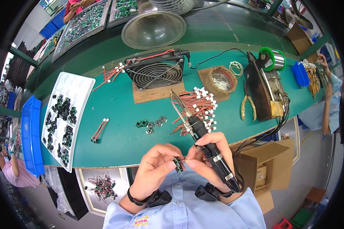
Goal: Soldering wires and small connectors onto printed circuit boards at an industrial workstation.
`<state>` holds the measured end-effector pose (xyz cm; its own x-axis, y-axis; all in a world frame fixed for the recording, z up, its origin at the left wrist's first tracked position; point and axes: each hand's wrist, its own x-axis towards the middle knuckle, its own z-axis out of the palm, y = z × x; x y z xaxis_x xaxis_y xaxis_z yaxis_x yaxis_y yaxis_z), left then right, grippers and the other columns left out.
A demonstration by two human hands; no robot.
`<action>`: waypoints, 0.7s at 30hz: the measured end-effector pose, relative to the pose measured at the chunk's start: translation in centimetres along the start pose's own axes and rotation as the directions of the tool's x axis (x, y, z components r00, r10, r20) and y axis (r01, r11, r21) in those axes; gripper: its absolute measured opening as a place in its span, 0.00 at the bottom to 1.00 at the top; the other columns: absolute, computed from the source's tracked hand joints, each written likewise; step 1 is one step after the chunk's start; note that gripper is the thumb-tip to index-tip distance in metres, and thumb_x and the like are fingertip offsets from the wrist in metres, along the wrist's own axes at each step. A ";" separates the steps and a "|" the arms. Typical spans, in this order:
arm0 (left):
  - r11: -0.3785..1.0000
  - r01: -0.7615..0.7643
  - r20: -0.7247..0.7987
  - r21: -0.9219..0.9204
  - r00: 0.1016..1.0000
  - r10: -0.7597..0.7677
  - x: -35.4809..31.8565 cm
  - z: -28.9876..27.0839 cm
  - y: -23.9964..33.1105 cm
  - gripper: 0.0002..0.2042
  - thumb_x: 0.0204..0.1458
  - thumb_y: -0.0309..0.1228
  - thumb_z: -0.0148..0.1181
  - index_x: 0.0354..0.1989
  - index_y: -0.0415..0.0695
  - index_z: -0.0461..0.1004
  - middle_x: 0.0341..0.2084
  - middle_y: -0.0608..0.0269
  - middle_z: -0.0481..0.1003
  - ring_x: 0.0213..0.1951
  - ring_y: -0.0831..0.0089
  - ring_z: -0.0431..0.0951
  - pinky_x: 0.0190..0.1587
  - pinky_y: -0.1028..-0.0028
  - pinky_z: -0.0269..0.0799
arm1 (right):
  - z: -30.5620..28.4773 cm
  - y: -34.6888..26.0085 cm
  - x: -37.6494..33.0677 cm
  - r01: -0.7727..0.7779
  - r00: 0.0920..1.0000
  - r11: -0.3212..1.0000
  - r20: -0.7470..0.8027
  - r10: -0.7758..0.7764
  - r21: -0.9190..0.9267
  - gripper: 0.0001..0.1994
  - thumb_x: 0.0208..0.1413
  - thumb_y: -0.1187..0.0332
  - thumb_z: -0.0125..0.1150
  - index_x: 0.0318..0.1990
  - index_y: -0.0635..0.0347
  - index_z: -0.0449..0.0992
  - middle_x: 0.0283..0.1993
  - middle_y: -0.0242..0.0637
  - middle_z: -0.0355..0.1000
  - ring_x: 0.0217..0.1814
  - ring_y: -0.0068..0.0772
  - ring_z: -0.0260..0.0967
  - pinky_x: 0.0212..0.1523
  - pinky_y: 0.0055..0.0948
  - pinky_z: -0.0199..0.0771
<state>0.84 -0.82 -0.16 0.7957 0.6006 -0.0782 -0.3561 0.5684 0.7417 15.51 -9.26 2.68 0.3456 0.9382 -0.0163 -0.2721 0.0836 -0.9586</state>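
Observation:
In front of my chest, my left hand pinches a small green and black circuit board between thumb and fingers. My right hand is closed around a black soldering iron, whose metal tip points up and away from me. Thumb and forefinger of that same hand also pinch something thin, perhaps a wire end, right beside the board; its kind is too small to tell. Red and black wires with white plugs lie in a pile beyond the iron. Several loose small boards rest on the green mat left of it.
A white tray of boards and a blue bin stand at left. A fan is at the back. To the right are a round solder pot, pliers, a soldering station, a solder spool and a cardboard box.

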 end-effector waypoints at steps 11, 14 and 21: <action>0.968 0.147 0.085 -0.206 0.988 -0.132 0.0 -0.3 -0.2 0.09 0.55 0.30 0.53 0.41 0.41 0.67 0.37 0.62 0.67 0.41 0.74 0.67 0.44 0.75 0.61 | 0.5 -0.5 0.3 0.278 0.960 0.904 0.109 -0.256 -0.324 0.20 0.45 0.80 0.64 0.44 0.60 0.61 0.29 0.36 0.71 0.27 0.18 0.69 0.21 0.14 0.64; 0.965 0.163 0.086 -0.205 0.985 -0.148 0.0 -0.3 -0.1 0.09 0.55 0.30 0.53 0.41 0.41 0.66 0.37 0.63 0.67 0.40 0.75 0.66 0.44 0.76 0.61 | 0.6 -0.4 0.4 0.301 0.954 0.881 0.105 -0.282 -0.366 0.20 0.43 0.80 0.65 0.43 0.60 0.63 0.28 0.34 0.72 0.25 0.15 0.68 0.20 0.14 0.63; 0.968 0.150 0.031 -0.203 0.989 -0.147 -0.1 0.1 -0.2 0.09 0.55 0.31 0.54 0.41 0.41 0.66 0.35 0.64 0.66 0.38 0.76 0.65 0.43 0.77 0.60 | 0.6 -0.5 0.5 0.346 0.936 0.845 0.088 -0.341 -0.407 0.19 0.42 0.79 0.66 0.42 0.60 0.65 0.26 0.31 0.73 0.20 0.14 0.65 0.19 0.14 0.62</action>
<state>0.93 -1.04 -0.20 0.8539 0.4933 -0.1658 -0.3247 0.7540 0.5710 15.34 -8.63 3.32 0.3376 0.8791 0.3363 0.2548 0.2586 -0.9318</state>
